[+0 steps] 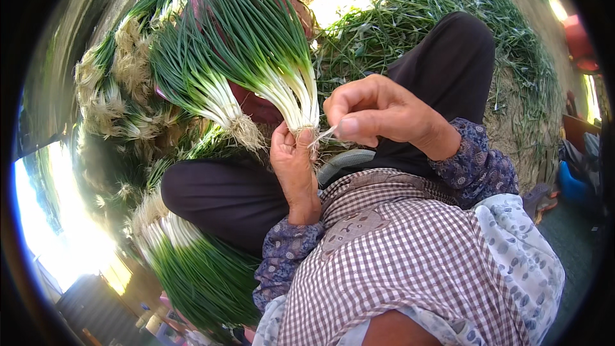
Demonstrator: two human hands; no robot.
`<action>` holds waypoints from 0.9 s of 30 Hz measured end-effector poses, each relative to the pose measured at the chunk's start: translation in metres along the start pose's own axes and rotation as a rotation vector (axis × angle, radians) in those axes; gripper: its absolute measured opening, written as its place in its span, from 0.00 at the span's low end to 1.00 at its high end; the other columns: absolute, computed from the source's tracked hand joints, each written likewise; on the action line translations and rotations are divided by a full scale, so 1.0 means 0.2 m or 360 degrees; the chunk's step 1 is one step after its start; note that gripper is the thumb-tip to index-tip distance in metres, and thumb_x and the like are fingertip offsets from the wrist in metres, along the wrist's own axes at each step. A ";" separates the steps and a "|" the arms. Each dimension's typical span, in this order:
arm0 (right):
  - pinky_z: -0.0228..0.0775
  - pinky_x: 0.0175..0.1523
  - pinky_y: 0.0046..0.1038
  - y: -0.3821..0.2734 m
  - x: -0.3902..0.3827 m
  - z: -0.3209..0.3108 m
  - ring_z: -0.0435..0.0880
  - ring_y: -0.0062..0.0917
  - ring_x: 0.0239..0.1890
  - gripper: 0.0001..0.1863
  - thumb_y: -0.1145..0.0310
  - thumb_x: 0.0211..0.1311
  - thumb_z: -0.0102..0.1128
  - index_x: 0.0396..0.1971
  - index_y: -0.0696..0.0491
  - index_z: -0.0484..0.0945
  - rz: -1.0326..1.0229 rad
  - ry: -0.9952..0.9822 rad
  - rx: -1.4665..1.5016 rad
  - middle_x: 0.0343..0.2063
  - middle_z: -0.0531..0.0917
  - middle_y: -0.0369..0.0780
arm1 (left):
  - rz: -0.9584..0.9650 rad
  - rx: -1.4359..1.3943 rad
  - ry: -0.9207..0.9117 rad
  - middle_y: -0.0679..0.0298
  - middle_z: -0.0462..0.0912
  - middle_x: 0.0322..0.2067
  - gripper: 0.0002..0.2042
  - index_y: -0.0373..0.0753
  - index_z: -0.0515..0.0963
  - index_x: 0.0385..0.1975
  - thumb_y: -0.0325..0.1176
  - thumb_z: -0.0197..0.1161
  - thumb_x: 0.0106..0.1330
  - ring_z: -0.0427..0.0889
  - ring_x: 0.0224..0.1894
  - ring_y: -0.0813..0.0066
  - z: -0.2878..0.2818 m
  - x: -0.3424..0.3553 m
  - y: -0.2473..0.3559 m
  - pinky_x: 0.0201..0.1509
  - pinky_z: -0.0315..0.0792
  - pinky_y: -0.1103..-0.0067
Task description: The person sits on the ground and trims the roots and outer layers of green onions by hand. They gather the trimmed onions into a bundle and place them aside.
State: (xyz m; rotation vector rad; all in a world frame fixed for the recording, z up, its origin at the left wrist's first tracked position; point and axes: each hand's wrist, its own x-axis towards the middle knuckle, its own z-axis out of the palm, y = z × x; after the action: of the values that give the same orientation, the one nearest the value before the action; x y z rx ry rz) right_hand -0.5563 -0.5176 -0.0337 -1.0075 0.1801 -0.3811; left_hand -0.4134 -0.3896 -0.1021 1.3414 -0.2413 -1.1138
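Observation:
My left hand (295,157) is closed round the root end of a bunch of green onions (291,90), whose white stems fan up into long green leaves. My right hand (381,112) is beside it, thumb and forefinger pinched on a thin whitish strip (325,132) at the base of the bunch. Whether that strip is a peeled skin or a root I cannot tell. Left of the held bunch, a smaller bunch of green onions (218,99) lies with its roots toward me, on a purplish-pink support (259,106).
Loose green leaves (442,45) are heaped beyond my right knee. More rooted onion bunches (131,57) are piled at the far left. A large bunch (198,263) lies beside my left leg. A red object (580,38) and a blue one (569,182) stand at the right edge.

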 end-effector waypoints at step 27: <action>0.66 0.22 0.14 0.43 0.07 -0.11 0.71 0.10 0.17 0.15 0.58 0.67 0.53 0.40 0.56 0.78 0.0061 0.0912 0.0010 0.19 0.75 0.30 | -0.0481 0.0086 -0.0292 0.65 0.77 0.28 0.13 0.35 0.70 0.48 0.31 0.54 0.67 0.68 0.21 0.89 0.07 -0.16 0.14 0.22 0.61 0.91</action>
State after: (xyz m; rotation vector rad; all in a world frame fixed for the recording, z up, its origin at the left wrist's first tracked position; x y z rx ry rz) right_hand -0.5303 -0.5004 -0.1172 -0.8664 0.7122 -0.6293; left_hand -0.4255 -0.3801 -0.0599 1.3538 -0.2074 -1.4967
